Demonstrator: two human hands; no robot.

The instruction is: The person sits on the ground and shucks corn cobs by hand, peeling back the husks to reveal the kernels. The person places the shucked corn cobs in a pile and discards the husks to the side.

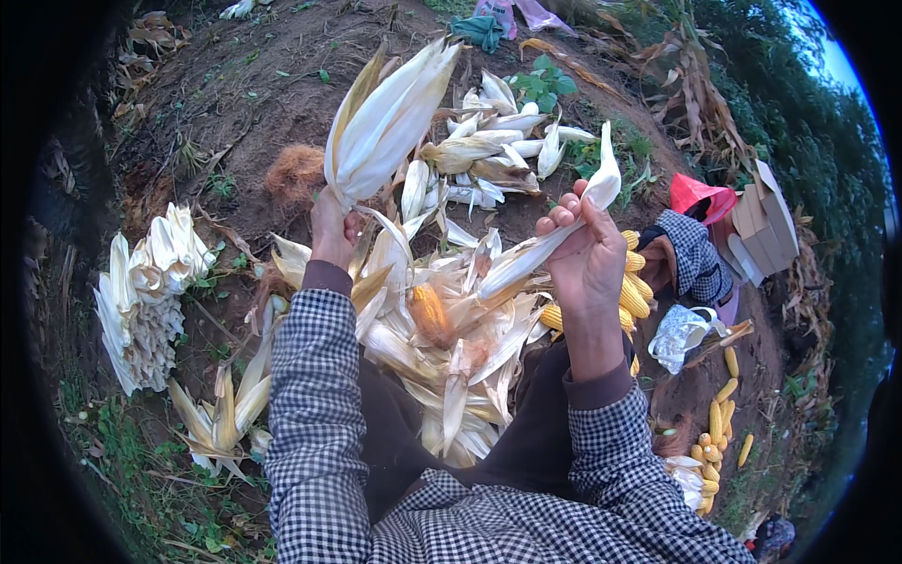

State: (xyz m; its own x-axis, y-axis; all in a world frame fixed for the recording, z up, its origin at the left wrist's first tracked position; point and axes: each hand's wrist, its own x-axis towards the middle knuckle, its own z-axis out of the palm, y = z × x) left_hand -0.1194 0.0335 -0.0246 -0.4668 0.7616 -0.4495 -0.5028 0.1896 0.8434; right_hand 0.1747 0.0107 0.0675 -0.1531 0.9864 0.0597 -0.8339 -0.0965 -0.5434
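Observation:
My left hand (334, 227) grips the base of a bundle of pale corn husks (394, 120), which fans upward. Pinched in my right hand (585, 247) is a single long strip of corn husk (532, 257), its curled tip rising above the fingers. Between my legs lies a heap of loose husks (458, 402). A husked yellow corn cob (431, 314) with brown silk on it rests in that heap. More yellow cobs (634, 296) are piled beside my right wrist, partly hidden by it.
Unhusked ears (493, 141) lie in a pile ahead, near a clump of corn silk (294, 174). Stacked husks (151, 303) stand at left. On the right are a checked cloth (694, 254), a cardboard box (764, 218), a white bag (680, 338) and several cobs (715, 423).

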